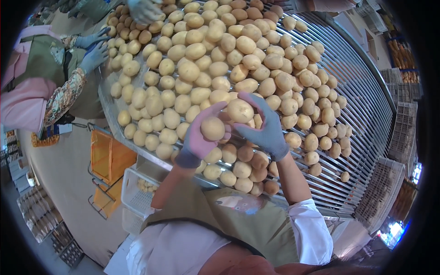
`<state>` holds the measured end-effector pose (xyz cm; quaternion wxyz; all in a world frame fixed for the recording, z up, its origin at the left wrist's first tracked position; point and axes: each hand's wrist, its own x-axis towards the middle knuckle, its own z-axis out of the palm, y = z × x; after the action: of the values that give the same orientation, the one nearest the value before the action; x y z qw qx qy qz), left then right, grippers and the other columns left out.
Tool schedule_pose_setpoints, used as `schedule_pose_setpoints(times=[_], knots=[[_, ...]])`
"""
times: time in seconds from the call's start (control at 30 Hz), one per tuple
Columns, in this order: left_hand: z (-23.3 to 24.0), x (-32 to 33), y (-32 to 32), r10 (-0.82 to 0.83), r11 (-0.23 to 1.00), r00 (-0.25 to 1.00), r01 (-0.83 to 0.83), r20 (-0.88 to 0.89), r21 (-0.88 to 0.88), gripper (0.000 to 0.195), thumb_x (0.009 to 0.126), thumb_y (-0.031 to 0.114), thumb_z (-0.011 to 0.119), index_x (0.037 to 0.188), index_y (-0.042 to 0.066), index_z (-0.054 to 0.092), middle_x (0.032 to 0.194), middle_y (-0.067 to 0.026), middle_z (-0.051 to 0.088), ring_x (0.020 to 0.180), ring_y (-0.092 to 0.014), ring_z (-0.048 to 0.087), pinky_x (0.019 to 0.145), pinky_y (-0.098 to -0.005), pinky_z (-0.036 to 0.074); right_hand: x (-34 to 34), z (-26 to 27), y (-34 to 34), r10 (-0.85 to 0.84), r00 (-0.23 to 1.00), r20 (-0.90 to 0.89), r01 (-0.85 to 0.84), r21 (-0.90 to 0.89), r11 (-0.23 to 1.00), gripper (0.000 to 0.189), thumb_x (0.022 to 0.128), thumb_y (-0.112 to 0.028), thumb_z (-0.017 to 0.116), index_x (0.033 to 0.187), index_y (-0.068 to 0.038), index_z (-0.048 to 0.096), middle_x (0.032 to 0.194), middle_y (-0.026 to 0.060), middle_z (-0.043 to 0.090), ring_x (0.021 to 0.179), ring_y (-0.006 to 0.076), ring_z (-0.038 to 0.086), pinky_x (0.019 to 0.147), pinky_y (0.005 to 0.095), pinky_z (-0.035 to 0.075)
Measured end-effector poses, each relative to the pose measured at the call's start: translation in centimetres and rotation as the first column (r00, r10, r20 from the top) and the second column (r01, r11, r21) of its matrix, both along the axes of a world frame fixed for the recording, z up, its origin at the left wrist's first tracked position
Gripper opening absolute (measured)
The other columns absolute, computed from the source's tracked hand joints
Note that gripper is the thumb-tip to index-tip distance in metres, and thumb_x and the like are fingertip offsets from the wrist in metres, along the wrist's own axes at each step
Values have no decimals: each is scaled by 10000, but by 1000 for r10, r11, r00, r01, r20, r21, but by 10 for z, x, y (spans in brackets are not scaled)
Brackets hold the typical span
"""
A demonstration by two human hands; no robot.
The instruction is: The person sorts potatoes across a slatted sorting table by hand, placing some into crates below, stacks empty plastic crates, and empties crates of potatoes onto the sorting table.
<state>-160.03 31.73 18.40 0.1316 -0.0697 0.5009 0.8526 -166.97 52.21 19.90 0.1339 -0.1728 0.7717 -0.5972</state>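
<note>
My left hand [202,135], in a pink and grey work glove, holds a round potato [212,128] in its upturned palm. Just to the right, my right hand [264,127], in a grey glove with pink at the index finger, has its thumb and fingers around a larger pale potato [240,110]. The two hands are side by side above a metal roller table [354,68] heaped with potatoes [189,70]. Browner potatoes [245,153] lie below and between my wrists, near the table's front edge.
A co-worker's gloved hands [94,56] reach the table's left edge; another gloved hand [145,12] is over the potatoes at the top. A white plastic crate [137,192] and orange mesh bags on a frame [108,158] stand at the lower left. Stacked crates [380,192] line the right side.
</note>
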Motion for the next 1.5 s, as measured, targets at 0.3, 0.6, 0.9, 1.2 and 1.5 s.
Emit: schedule_pose_setpoints(times=[0.3,0.6,0.9,1.2,1.5], knots=[[14,23,-6,36,965,998,-46,42,259,582,968,19,560,1532,12,416,1330,-133,599,1011,-139,623,814,-260,500,20,19,-8,28,998,60,-28,-9,1000,732,796,-165,877,1455,-72,571,1397,110,616,1295,214,591,1123,379,455],[10,28,-3,48,937,995,-74,-82,-342,463,1108,223,449,1514,9,386,1423,-180,527,1214,-306,598,1057,-420,533,25,16,-17,48,999,-15,-45,164,985,697,824,-197,858,1444,-53,575,1390,124,626,1281,227,604,1098,378,475],[9,33,-9,70,653,901,-366,429,663,531,1146,333,242,1514,-34,350,1542,-214,370,1419,-421,384,1238,-564,329,31,9,-19,-27,999,42,22,124,992,650,842,-259,850,1385,-18,587,1299,132,646,1200,227,626,1018,369,504],[15,37,0,197,824,974,-226,-112,-519,561,816,166,896,1280,10,623,1166,-89,666,1039,-193,649,925,-352,550,34,9,-21,-12,999,31,7,134,991,726,796,-175,873,1446,-59,571,1400,115,615,1297,228,586,1118,369,454],[21,55,-22,-73,948,985,20,157,317,472,956,-5,670,1405,21,528,1280,-120,631,1154,-220,629,986,-350,543,37,13,-29,208,978,-13,-205,130,970,719,820,-189,825,1474,-72,549,1472,142,566,1364,275,532,1152,414,408]])
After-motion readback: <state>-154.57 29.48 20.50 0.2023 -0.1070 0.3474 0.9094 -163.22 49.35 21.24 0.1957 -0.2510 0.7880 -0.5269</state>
